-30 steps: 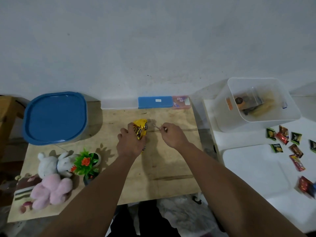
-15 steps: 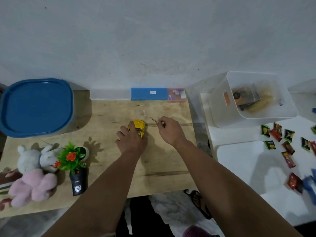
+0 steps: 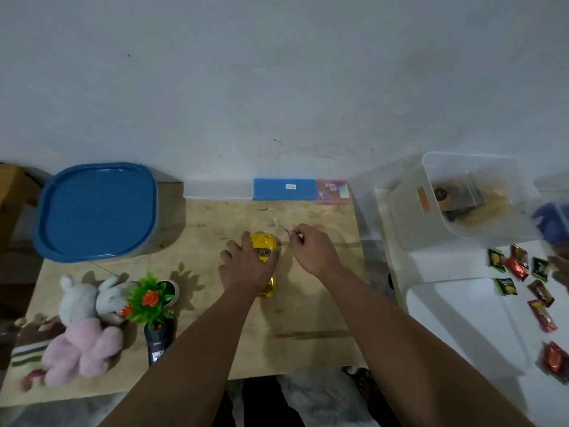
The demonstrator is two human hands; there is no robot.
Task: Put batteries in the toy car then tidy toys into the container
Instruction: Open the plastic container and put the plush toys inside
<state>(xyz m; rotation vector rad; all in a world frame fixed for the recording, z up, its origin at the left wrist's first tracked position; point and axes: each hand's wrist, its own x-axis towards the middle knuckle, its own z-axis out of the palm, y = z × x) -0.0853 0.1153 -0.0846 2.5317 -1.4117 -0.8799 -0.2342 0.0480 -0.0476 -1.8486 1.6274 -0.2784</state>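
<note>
Lying under the gripping left hand [image 3: 246, 266], the toy car [image 3: 264, 245] sits beside the right hand [image 3: 311, 252] pinching a thin tool [image 3: 285, 229].

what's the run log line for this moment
left hand: holds toy car on table | right hand: pinches thin tool | batteries: unseen

No legible text anywhere. White lettering on the black pot [image 3: 157, 345] under the plastic plant, too blurred to read. A small white label on the blue box [image 3: 284, 189] by the wall, its print too small to make out. An orange sticker on the clear bin [image 3: 422, 199], unreadable. Printed designs on the snack packets [image 3: 520, 268], brands not discernible.
</note>
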